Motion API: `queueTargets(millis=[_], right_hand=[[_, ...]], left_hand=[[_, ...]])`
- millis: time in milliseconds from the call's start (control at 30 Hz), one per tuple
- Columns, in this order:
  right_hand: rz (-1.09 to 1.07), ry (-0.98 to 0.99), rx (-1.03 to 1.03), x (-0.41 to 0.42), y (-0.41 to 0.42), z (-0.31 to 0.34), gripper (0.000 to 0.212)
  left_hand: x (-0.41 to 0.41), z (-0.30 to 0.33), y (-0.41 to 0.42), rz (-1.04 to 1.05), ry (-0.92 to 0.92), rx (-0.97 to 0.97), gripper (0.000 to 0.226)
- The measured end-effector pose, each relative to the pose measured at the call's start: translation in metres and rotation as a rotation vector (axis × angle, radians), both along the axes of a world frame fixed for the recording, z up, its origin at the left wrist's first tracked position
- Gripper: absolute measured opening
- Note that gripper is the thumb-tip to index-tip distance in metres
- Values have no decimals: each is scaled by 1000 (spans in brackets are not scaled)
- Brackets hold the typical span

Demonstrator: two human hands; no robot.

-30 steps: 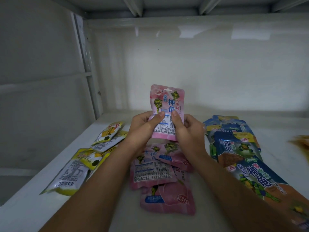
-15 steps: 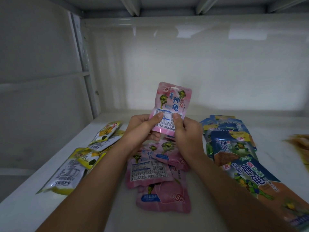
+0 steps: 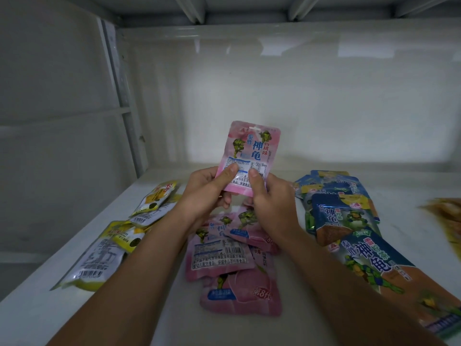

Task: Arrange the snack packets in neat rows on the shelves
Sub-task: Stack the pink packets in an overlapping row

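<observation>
Pink snack packet (image 3: 250,156) held upright above the shelf (image 3: 159,320), printed face toward the camera, long axis near vertical and leaning slightly right at the top. Hang-hole edge up, bottom seam down between the hands.

Left hand (image 3: 207,193) grips the packet's lower left corner, thumb pressed on the front, fingers curled behind. Right hand (image 3: 270,203) grips the lower right edge the same way, thumb on the label panel. Both hands closed on the packet; thumbs close together, not touching.

Directly below the hands: pink packets (image 3: 229,260) lying flat in a loose overlapping pile on the shelf, long axes running roughly front to back, some skewed.

To the left: yellow and silver packets (image 3: 117,238) strewn in a diagonal line along the shelf's left edge, overlapping.

To the right: blue and green packets (image 3: 349,216) in a rough overlapping column, nearest one largest in view. Far right, an orange-brown packet (image 3: 446,216), blurred.

White back wall (image 3: 324,96) behind; shelf underside overhead.
</observation>
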State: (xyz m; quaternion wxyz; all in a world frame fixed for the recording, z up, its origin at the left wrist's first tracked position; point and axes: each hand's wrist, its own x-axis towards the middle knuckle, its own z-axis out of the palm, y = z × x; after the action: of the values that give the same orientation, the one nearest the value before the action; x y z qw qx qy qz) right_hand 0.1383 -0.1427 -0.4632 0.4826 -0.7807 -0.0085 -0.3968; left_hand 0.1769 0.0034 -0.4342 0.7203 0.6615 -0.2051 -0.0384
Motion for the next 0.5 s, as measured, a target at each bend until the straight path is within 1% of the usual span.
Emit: queueTargets(millis=[67,133,233,267,367,400,467,500], right_hand=[[-29,-21,-31,1,2,1,54],[-30,-35,-44,0,4,2,54],[5,-40,14,1,3,2,50],[21,-49,37,0,4,3,47],[129,-67,126,-4,5,3,28],[156,-65,141,-4,6,4,31],[177,-55,139,-1,6,1,42],[176,-47,134,0,6,0,41]], left_hand=[[-2,1,-2,-22,12,-14,40],[-2,1,-4,-41,35,-50,41],[-2,1,-3,-70,54,-73,25],[-1,0,-3,-74,38,-65,22],[0,-2,-3,-51,-8,-62,24],[1,-2,-3,-36,-9,-66,23],[1,-2,-3,-7,-3,-63,21],[1,-2,-4,-1,1,-59,20]])
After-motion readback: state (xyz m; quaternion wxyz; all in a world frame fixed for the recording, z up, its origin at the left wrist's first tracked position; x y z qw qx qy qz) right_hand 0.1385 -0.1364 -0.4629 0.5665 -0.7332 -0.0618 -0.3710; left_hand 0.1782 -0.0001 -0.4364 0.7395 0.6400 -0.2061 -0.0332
